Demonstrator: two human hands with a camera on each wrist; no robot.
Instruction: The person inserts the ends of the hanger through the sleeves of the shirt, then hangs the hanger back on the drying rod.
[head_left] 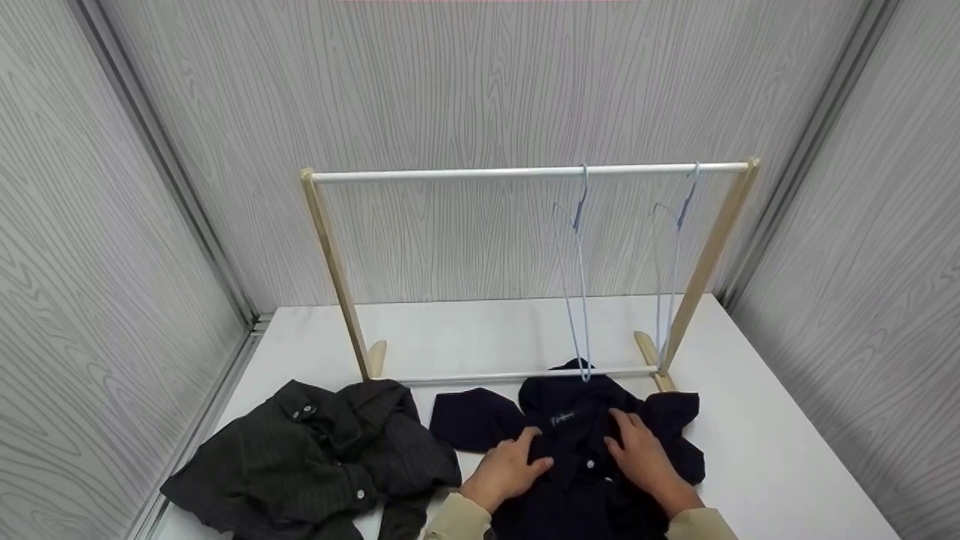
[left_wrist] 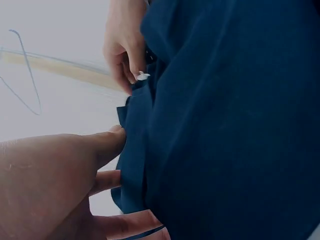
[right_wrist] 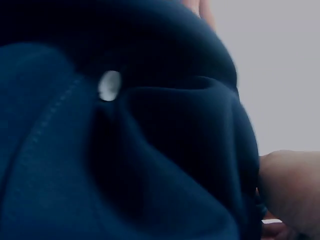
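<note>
The white worktop point(head_left: 772, 450) is spanned by a rack point(head_left: 525, 172) with wooden uprights. Before it, a rumpled charcoal shirt point(head_left: 285, 457) is laid at the left and a navy shirt point(head_left: 570, 499) is spread right of centre. Two light-blue hangers point(head_left: 583, 292) are hung on the upper rail's right half. The navy shirt's left part is touched by the left hand point(head_left: 508, 466), thumb spread from fingers. The right hand point(head_left: 640, 454) is angled inward opposite, fingers bent; whether cloth is pinched cannot be told. Between them, a white button point(head_left: 590, 464) is seen.
</note>
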